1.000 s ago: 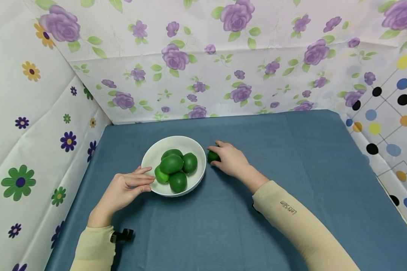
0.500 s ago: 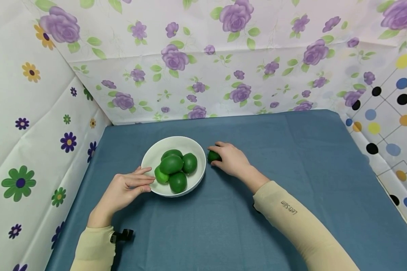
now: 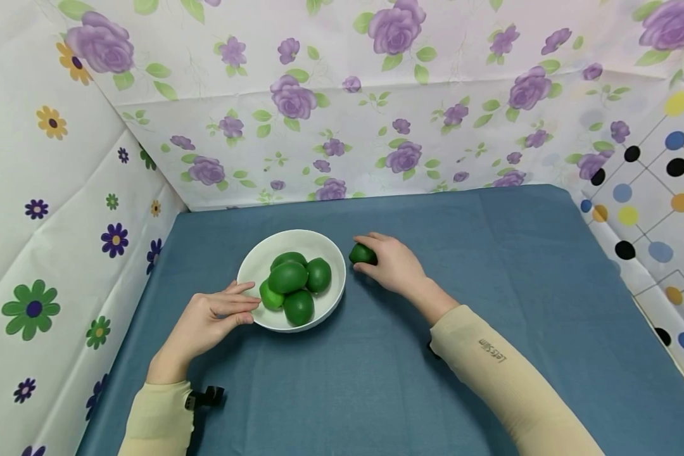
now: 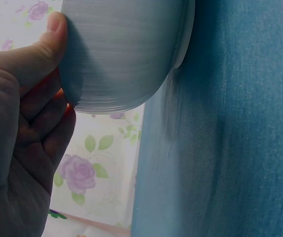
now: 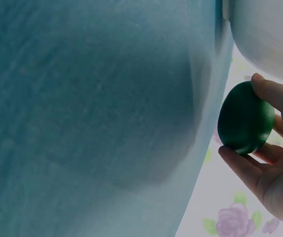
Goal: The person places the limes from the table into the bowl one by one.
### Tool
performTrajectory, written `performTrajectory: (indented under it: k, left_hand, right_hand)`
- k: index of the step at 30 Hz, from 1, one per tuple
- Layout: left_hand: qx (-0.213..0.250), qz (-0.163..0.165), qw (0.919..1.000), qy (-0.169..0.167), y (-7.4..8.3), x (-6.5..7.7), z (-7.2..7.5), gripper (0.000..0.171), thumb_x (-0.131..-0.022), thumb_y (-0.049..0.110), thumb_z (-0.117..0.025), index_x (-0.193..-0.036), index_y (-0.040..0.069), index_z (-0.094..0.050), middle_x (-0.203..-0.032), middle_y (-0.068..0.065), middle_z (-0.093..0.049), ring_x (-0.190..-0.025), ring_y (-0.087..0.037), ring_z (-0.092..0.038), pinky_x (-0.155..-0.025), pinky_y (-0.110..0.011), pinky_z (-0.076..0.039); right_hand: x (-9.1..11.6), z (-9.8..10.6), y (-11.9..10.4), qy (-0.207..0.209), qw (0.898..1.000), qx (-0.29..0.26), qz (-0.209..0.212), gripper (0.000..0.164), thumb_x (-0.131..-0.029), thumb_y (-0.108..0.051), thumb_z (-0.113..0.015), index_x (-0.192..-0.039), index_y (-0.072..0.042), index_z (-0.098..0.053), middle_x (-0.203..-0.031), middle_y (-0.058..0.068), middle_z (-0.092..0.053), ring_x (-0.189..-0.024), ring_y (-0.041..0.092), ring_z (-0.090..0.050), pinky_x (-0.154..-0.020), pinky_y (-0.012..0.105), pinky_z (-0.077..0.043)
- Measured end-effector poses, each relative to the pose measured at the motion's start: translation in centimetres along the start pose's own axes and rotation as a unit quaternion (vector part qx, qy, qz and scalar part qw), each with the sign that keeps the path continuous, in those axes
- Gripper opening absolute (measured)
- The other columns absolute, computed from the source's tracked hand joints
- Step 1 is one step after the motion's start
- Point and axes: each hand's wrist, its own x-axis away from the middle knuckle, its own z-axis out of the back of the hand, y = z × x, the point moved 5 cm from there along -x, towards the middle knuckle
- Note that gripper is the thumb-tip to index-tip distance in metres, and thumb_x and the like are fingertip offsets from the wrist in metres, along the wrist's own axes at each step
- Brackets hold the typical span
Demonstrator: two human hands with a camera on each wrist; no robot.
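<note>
A white bowl with several green limes in it stands on the blue cloth, left of centre. My left hand holds the bowl's near left rim, fingers reaching over the edge and thumb beside it. In the left wrist view, the left thumb lies against the outer wall of the bowl. My right hand grips a dark green lime just right of the bowl. The right wrist view shows this lime between thumb and fingertips, raised close over the cloth.
Blue cloth covers the table. A floral sheet hangs along the back, with a flowered sheet at the left and a dotted one at the right. A small black camera is strapped to the left wrist.
My right hand has moved slightly up and right in the head view with the lime, which now shows more fully between the fingers. The left hand and bowl have stayed put.
</note>
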Motion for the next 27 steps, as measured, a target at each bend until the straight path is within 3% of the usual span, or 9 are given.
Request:
performTrajectory:
  k: [10,18,27]
  left_hand:
    - [0.003,0.014,0.9999,-0.008,-0.2,0.1,0.0,0.029,-0.079,-0.005,-0.090,-0.107,0.000,-0.085,-0.110,-0.003,-0.081,-0.130,-0.022,-0.067,-0.126,-0.027,-0.037]
    - [0.004,-0.001,1.0000,0.000,0.1,-0.1,0.0,0.030,-0.078,-0.008,-0.090,-0.106,-0.001,-0.085,-0.107,-0.007,-0.082,-0.129,-0.017,-0.067,-0.125,-0.025,-0.037]
    - [-0.001,0.016,0.9998,-0.010,-0.2,0.1,0.0,0.030,-0.079,-0.006,-0.091,-0.108,0.000,-0.085,-0.111,-0.002,-0.081,-0.130,-0.026,-0.067,-0.126,-0.027,-0.037]
  right_hand:
    - [0.6,2.1,-0.7,0.043,0.998,-0.043,-0.005,0.061,-0.099,-0.039,-0.081,-0.154,-0.021,-0.061,-0.150,0.010,-0.062,-0.122,0.032,-0.068,-0.092,0.049,-0.064]
    - [0.9,2.6,-1.1,0.061,0.997,-0.054,0.017,0.061,-0.098,-0.039,-0.082,-0.153,-0.019,-0.062,-0.148,0.009,-0.063,-0.121,0.030,-0.068,-0.093,0.047,-0.064]
    - [1.3,3.3,-2.2,0.068,0.994,-0.078,0.034,0.063,-0.098,-0.040,-0.082,-0.154,-0.022,-0.061,-0.151,0.007,-0.061,-0.127,0.028,-0.066,-0.098,0.045,-0.063]
